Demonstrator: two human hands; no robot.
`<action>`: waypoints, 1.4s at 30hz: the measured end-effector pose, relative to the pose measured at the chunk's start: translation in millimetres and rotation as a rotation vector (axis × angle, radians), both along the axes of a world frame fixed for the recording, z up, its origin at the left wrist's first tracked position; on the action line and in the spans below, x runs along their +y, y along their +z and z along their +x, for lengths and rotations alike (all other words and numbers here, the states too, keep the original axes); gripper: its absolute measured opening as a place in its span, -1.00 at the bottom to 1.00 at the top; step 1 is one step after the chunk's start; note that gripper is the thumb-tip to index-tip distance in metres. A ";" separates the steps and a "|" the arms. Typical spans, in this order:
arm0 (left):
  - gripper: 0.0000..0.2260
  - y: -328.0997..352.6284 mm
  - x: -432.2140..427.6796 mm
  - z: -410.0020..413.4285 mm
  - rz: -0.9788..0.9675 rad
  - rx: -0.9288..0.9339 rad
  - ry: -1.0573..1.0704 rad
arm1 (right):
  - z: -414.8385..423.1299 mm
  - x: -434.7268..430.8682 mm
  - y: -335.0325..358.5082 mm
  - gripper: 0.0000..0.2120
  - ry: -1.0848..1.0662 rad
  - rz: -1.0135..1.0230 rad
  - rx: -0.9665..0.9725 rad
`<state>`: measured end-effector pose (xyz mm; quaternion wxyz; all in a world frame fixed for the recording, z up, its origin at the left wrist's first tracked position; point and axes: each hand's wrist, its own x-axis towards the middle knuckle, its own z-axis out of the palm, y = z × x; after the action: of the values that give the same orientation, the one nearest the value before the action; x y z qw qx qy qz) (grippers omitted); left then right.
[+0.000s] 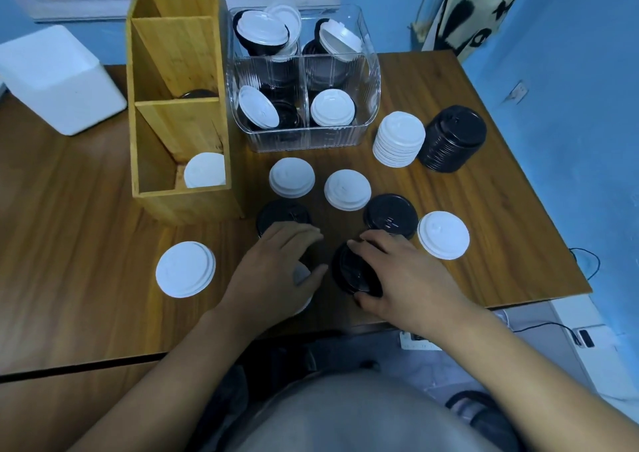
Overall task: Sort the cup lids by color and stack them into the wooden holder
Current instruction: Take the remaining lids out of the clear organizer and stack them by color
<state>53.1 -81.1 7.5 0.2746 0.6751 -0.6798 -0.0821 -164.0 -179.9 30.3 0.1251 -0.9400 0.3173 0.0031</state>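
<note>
Gathering step: on the table the right hand (397, 271) curls round a black lid (351, 271) and the left hand (273, 271) cups a white lid (301, 275), each probably bound next for its matching compartment in the wooden holder (183, 206).

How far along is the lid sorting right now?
Barely started: the wooden holder shows one white lid in front, a dark lid behind. In hand: right hand grips a black lid; left hand covers another white lid. Left: loose lids, white stack, black stack, mixed clear bin.

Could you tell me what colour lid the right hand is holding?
The lid in the right hand is black; head view.
</note>
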 end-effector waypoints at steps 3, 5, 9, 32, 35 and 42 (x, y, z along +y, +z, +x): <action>-0.44 6.8 -8.8 8.9 0.086 -0.048 -0.005 | -3.4 -6.6 8.3 -0.29 0.023 -0.004 -0.017; -0.29 10.9 -11.6 5.7 0.193 -0.069 -0.088 | -8.9 -21.3 18.6 -0.43 -0.002 0.056 -0.149; -0.12 5.6 -19.0 -9.2 0.245 -0.103 -0.209 | -19.7 -77.2 23.4 -0.42 0.026 0.078 -0.136; -0.06 -27.7 -31.8 -31.3 -0.014 -0.205 -0.077 | -11.9 -20.9 -1.4 -0.22 -0.108 0.130 -0.203; -0.12 -28.5 -31.1 -30.4 -0.009 -0.214 -0.089 | -12.4 -16.7 -4.9 -0.21 -0.134 0.163 -0.228; -0.16 -22.2 -30.4 -24.8 0.053 -0.225 -0.163 | -9.3 -12.3 -4.2 -0.22 -0.151 0.165 -0.213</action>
<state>28.3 -111.5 -14.7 0.1712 0.6297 -0.7563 -0.0461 -173.3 -192.2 26.1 0.2347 -0.8950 0.3707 -0.0799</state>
